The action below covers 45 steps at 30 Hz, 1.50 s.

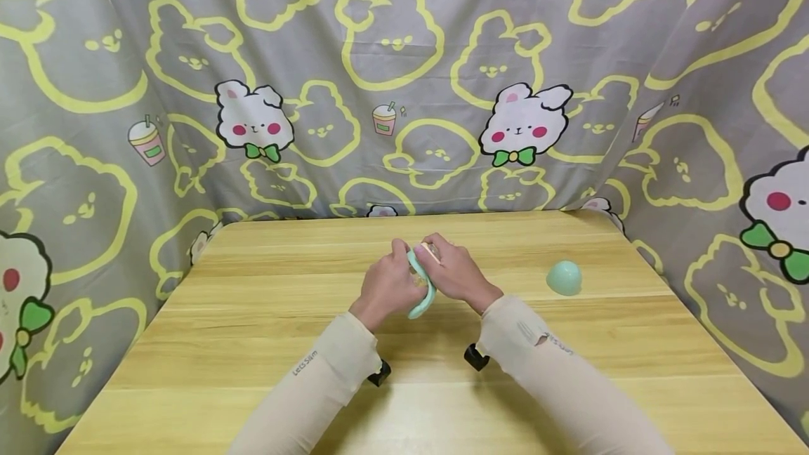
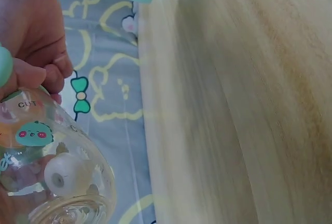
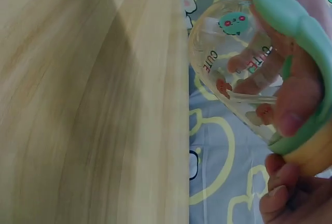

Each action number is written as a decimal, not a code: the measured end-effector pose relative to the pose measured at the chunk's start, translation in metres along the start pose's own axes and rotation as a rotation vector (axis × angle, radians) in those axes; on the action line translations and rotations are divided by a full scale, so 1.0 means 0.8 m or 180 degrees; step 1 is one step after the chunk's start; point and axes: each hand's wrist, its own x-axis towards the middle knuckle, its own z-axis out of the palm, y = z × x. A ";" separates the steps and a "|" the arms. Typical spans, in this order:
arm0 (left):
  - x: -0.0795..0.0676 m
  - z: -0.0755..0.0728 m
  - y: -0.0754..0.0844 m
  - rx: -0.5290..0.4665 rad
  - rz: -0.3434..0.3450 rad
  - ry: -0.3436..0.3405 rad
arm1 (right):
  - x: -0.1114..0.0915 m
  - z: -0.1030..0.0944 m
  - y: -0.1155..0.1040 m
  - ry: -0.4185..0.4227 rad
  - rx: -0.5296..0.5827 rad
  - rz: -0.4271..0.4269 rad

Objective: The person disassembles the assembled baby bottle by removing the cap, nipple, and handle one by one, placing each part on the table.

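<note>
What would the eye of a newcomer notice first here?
Probably the curtain with its printed rabbits, behind the table. Next, the clear bottle with a green handle, held above the table by the left hand and right hand. Then comes the green dome, on the table's right side.

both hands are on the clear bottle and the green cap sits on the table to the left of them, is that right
No, the side is wrong: the green cap sits to the right of the hands, as the head view shows. It is on the table, and the left hand and right hand are both on the clear bottle.
</note>
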 end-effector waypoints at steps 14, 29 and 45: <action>0.002 -0.006 -0.003 0.0082 -0.0046 -0.0072 | 0.002 0.006 0.007 -0.0106 0.0244 -0.0204; 0.004 -0.011 -0.003 0.0124 -0.0136 -0.0199 | -0.002 0.009 0.009 -0.0032 0.0337 -0.0354; 0.002 -0.013 -0.001 0.0037 -0.0217 -0.0294 | -0.003 0.006 0.015 -0.0144 0.0488 -0.0439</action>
